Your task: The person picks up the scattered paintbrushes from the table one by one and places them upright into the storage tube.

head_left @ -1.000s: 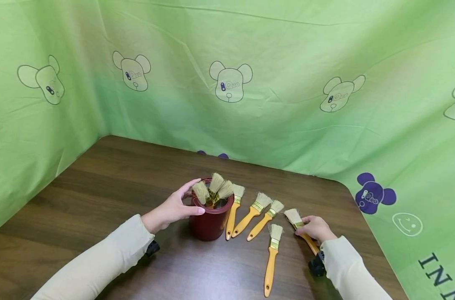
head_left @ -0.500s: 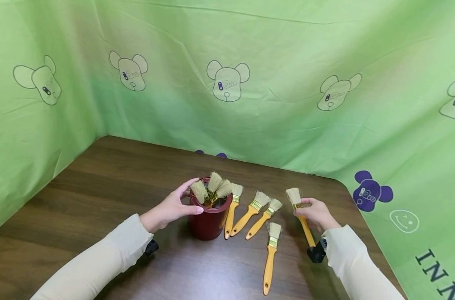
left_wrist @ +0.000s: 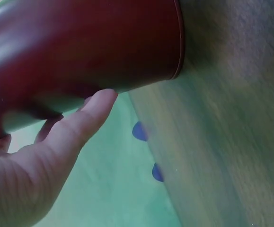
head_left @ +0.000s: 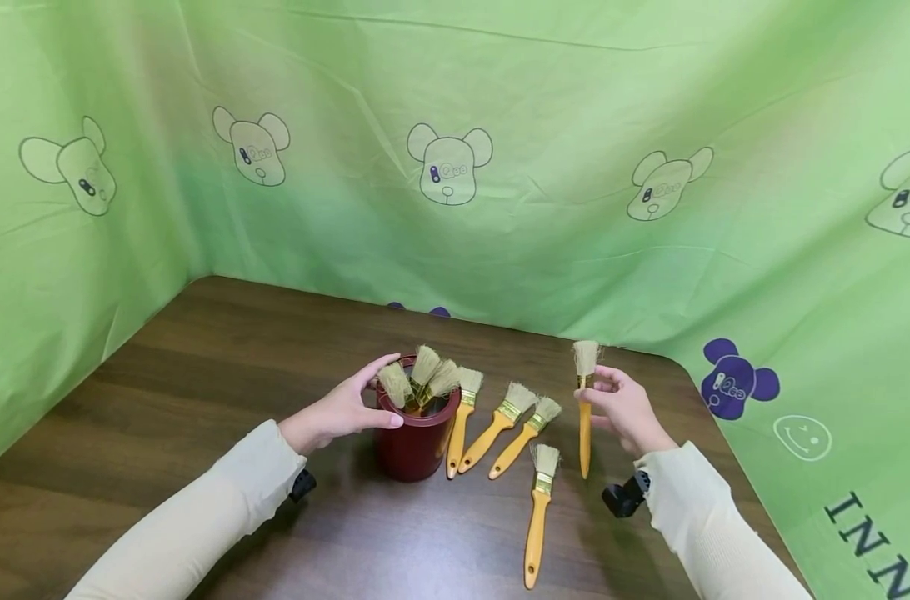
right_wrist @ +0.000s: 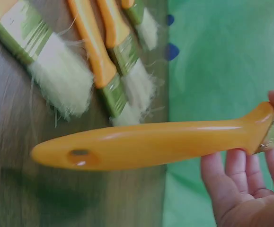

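"What's in your right hand (head_left: 624, 404)?"

"A brush (head_left: 585, 417). My thumb and fingers pinch it where the metal band meets the orange handle, so the bristles stand above my fingertips and the handle hangs below them, nearly upright."

"And what lies around those fingers?"

"To their left, four more brushes on the table. The nearest brush (head_left: 537, 517) lies to the left and closer to my body, bristles pointing away from me. Past it come the narrow brush (head_left: 521, 442), the wide brush (head_left: 497, 432) and, farthest from my right fingers, the end brush (head_left: 462, 417), just beside the red pot (head_left: 413, 454)."

"What is your left hand (head_left: 342, 414) doing?"

"Holding that pot. Its thumb and fingers are spread wide around the rim, thumb on my side. Between them, three brushes (head_left: 425, 365) stand inside, bristles up."

"Anything farther out?"

"Behind each hand, a pale sleeve (head_left: 717, 533) and a black device at the wrist. Under everything, the brown wooden table (head_left: 275, 358); beyond my fingertips, a green cloth (head_left: 335, 233) with cartoon bear heads."
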A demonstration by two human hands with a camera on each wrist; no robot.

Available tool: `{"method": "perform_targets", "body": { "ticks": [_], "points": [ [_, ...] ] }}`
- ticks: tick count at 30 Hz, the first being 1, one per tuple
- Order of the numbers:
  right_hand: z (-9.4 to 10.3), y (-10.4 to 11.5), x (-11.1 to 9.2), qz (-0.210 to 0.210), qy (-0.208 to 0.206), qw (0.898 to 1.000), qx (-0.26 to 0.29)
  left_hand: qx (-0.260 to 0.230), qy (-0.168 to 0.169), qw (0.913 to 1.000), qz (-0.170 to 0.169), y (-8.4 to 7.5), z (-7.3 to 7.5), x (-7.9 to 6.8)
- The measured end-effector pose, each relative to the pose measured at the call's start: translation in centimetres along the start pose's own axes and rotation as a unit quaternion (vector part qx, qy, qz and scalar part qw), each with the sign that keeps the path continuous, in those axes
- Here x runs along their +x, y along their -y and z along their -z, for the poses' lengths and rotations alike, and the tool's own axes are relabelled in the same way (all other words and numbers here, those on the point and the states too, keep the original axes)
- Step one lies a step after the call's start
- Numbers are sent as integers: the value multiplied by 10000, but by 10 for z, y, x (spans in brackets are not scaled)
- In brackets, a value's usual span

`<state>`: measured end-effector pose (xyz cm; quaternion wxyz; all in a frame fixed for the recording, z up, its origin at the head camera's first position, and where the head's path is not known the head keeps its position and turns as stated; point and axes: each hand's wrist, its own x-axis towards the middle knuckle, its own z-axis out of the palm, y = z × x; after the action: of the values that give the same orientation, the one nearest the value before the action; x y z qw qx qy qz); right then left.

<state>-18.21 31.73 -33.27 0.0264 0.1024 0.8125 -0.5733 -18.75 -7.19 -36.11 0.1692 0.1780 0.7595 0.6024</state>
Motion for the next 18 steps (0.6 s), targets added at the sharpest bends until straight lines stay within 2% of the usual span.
{"method": "perform_targets", "body": {
  "ticks": [4, 7, 9, 11, 14, 16, 18],
  "points": [
    [-6, 11, -5, 305, -574, 9973, 344, -102, 104, 9999, 88, 0, 0, 1],
    [-16, 18, -10, 588, -1254, 9849, 1039, -309, 196, 9990, 245, 0, -1, 3],
    [-25, 22, -14, 866, -1656, 9660, 1790, -407, 212, 9983, 360, -1, -2, 3],
    [-35, 26, -19, 1213, -1908, 9388, 2600, -438, 232, 9981, 371, -1, -2, 3],
    [-49, 31, -26, 1679, -1893, 9061, 3390, -505, 174, 9980, 352, 1, -4, 1],
    [-57, 35, -30, 1914, -1720, 8946, 3653, -519, 138, 9984, 154, 3, -5, -1],
    [-63, 40, -33, 2065, -1513, 8894, 3787, -592, 52, 9982, -63, 7, -6, -2]
  ]
}}
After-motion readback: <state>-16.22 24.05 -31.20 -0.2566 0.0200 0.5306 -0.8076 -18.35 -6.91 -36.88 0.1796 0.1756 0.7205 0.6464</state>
